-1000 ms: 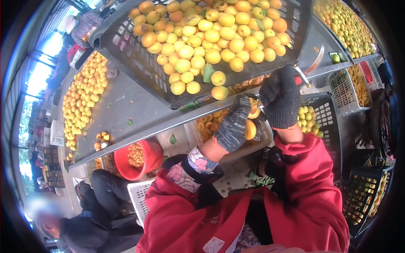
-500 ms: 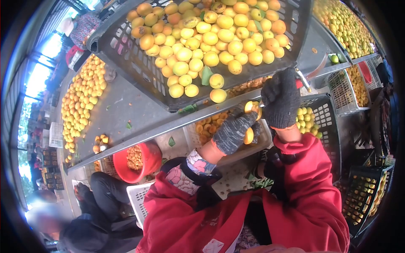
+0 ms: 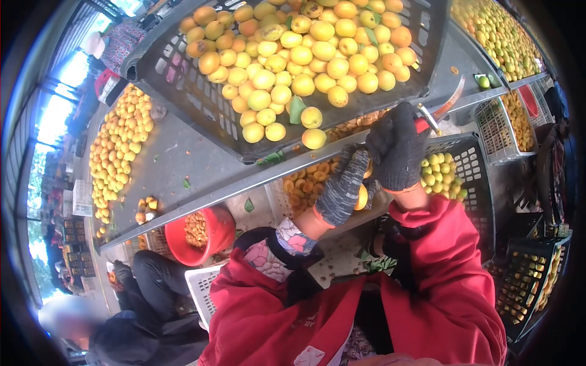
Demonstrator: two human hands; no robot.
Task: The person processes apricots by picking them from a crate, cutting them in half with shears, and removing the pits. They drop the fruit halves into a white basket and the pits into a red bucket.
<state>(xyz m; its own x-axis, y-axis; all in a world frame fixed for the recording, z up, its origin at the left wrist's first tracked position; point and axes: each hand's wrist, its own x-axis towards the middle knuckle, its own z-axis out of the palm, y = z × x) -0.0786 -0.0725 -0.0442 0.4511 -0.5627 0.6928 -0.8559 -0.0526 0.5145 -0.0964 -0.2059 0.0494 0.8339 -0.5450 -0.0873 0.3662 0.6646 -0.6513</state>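
Head view, looking down over a sorting table [image 3: 183, 158]. The left hand [image 3: 342, 186], in a grey knit glove, is clenched around a yellow-orange fruit [image 3: 362, 196], which shows at the 4 o'clock edge of the glove. The right hand [image 3: 395, 148], in a black knit glove, sits just beside the left at its 2 o'clock and grasps a knife [image 3: 429, 119]; its handle shows red, and a thin blade juts out at the hand's 1 o'clock. The two gloves touch above a pale tub of fruit pieces [image 3: 305, 183]. At 12 o'clock from the hands a dark plastic crate [image 3: 177, 67] heaped with whole yellow fruit rests tilted on the table. A red bucket [image 3: 210, 235] stands under the table at 8 o'clock, and a black basket of yellow fruit [image 3: 470, 168] lies at 3 o'clock. A seated person [image 3: 122, 329] occupies the lower left.
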